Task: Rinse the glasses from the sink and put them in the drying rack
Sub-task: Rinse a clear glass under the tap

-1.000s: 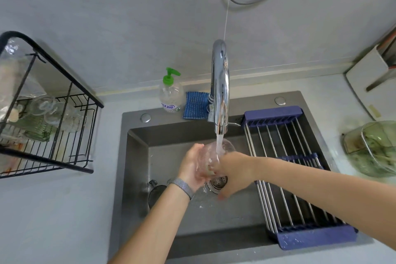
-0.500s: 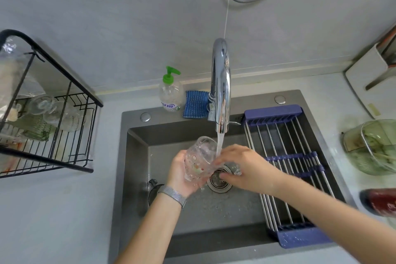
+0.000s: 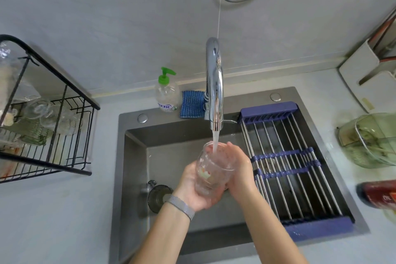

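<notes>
A clear glass [image 3: 211, 169] with a small printed picture stands upright under the chrome tap [image 3: 214, 83], and the running water falls into its mouth. My left hand [image 3: 192, 188] cups it from below and the left, fingers curled round its base. My right hand [image 3: 241, 167] wraps its right side. Both hands hold it over the dark grey sink [image 3: 132, 178]. A dark round object [image 3: 158, 197] lies on the sink floor at the left. The black wire drying rack [image 3: 53, 135] stands on the counter to the left, with several clear and green glasses in it.
A blue roll-up rack with steel bars [image 3: 287, 163] covers the sink's right part. A green-pump soap bottle [image 3: 166, 92] and a blue sponge [image 3: 191, 104] sit behind the sink. A green glass container [image 3: 370, 139] and a red object [image 3: 379, 194] sit on the right counter.
The glass has turned from tilted sideways to upright under the stream. My right hand came off the sink floor and now wraps the glass's right side; both hands rose slightly.
</notes>
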{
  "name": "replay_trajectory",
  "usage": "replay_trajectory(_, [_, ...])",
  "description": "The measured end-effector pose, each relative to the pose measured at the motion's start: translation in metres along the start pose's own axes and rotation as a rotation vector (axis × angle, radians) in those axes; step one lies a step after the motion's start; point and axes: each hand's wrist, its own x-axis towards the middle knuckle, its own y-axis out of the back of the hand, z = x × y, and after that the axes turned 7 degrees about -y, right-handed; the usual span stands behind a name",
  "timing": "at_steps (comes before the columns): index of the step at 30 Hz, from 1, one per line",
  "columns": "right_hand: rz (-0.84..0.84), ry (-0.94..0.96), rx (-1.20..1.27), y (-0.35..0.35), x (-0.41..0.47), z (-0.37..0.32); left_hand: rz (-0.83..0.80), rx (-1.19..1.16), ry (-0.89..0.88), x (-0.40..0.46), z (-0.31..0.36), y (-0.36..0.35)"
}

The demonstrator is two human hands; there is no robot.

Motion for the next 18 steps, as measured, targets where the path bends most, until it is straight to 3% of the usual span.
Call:
replay_trajectory(5, [-0.017, -0.029, -0.147, -0.003, -0.006, -0.003, 0.031, -0.035, 0.023, 0.008, 0.007, 0.002])
replay_trajectory(8, [-0.226, -0.053, -0.279, 0.008, 0.0, -0.021, 0.003, 0.067, 0.108, 0.01, 0.012, 0.01])
replay_trajectory(11, [-0.403, -0.003, -0.725, 0.016, 0.005, -0.046, -0.007, 0.168, 0.142, 0.012, 0.015, 0.017])
replay_trajectory(14, [-0.181, 0.215, -1.436, 0.002, 0.014, -0.056, 0.051, 0.195, 0.106, 0.021, 0.013, 0.023])
replay_trajectory(16, [-0.116, 0.317, -1.62, -0.005, 0.02, -0.057, 0.062, 0.164, 0.084, 0.02, 0.012, 0.022])
replay_trajectory(18, [-0.248, 0.338, -1.622, 0.001, 0.028, -0.061, 0.006, 0.115, -0.045, 0.015, 0.008, 0.024])
